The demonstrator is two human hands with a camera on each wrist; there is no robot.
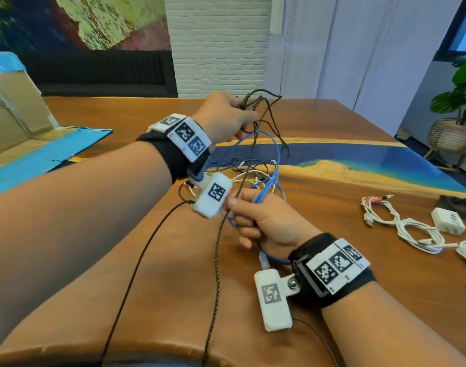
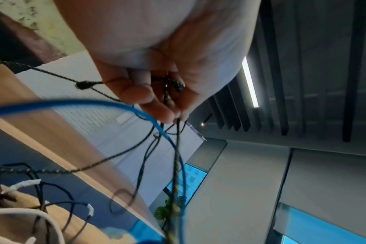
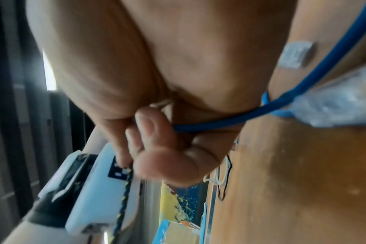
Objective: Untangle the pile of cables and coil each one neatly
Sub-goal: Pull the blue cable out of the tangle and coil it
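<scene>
My left hand (image 1: 237,120) is raised over the table and grips several loops of a black braided cable (image 1: 218,250) flecked with yellow. In the left wrist view its fingers (image 2: 157,105) curl round those strands (image 2: 176,156), and a blue cable (image 2: 73,103) arcs past. Lower and nearer, my right hand (image 1: 243,215) holds the blue cable (image 1: 275,154) in curled fingers and pinches the braided cable (image 3: 123,194) at its thumb (image 3: 167,163). The blue cable (image 3: 240,115) ends in a clear plug (image 3: 334,105). A tangle of white and dark cables (image 1: 253,176) lies on the wooden table (image 1: 332,197) between my hands.
Coiled white cables (image 1: 412,231), a white charger (image 1: 447,221) and a dark cable bundle (image 1: 454,202) lie at the right. A cardboard box with blue tape (image 1: 14,115) stands at the left. A potted plant (image 1: 459,102) is beyond the right corner.
</scene>
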